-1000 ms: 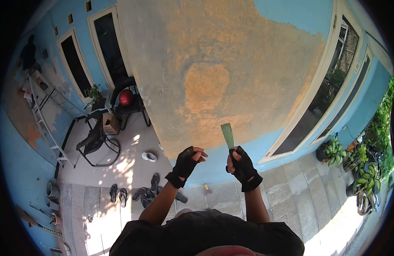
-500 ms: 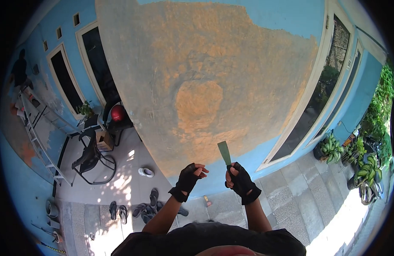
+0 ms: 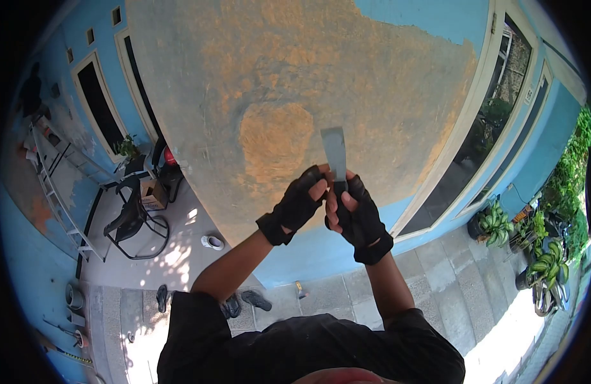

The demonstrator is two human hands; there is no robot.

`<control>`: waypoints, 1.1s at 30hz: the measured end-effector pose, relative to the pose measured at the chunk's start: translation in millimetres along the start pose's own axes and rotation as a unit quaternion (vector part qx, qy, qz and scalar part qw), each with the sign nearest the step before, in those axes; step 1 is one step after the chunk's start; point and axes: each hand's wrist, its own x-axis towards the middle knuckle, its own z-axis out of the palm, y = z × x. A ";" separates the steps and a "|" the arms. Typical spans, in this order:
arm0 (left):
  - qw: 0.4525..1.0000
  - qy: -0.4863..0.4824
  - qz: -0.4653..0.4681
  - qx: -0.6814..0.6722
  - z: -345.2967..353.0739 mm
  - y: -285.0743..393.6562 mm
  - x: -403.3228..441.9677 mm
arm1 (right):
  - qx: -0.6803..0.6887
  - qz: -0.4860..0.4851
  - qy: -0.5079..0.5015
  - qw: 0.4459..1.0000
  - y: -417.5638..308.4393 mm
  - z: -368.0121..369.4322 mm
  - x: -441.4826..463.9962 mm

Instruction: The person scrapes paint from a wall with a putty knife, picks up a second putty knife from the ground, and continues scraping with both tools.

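A scraper [image 3: 334,153] with a flat metal blade stands blade up in front of the wall. My right hand [image 3: 359,217], in a black fingerless glove, is wrapped round its dark handle. My left hand [image 3: 299,200], gloved the same way, is closed with its fingertips at the base of the blade; part of those fingers is hidden behind it. Beyond my hands is the wall [image 3: 212,83], scraped to grey and orange, with a rough orange patch [image 3: 276,137]. Blue paint remains along its lower part and upper right.
A black chair [image 3: 132,214] and a cardboard box [image 3: 153,195] stand at left. Farther left, a person [image 3: 31,93] is by a metal ladder [image 3: 52,182]. Footwear [image 3: 255,299] lies on the floor below. Potted plants [image 3: 497,224] line the right side, past a glass door [image 3: 449,169].
Both hands have risen with the scraper. My left hand has moved right, from apart to meeting the blade's base. The blade now shows its face more lightly, and the view has shifted.
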 end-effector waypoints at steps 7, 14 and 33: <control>0.991 0.074 0.073 0.085 18.0 111.0 163.6 | 0.189 0.017 -0.212 0.959 -101.7 3.3 122.1; 0.971 0.191 0.041 0.137 4.4 143.7 213.8 | 0.341 0.071 -0.253 0.903 -119.6 6.3 174.5; 0.976 0.201 0.033 0.072 20.5 151.5 214.1 | 0.332 0.057 -0.187 0.923 -147.2 23.3 164.8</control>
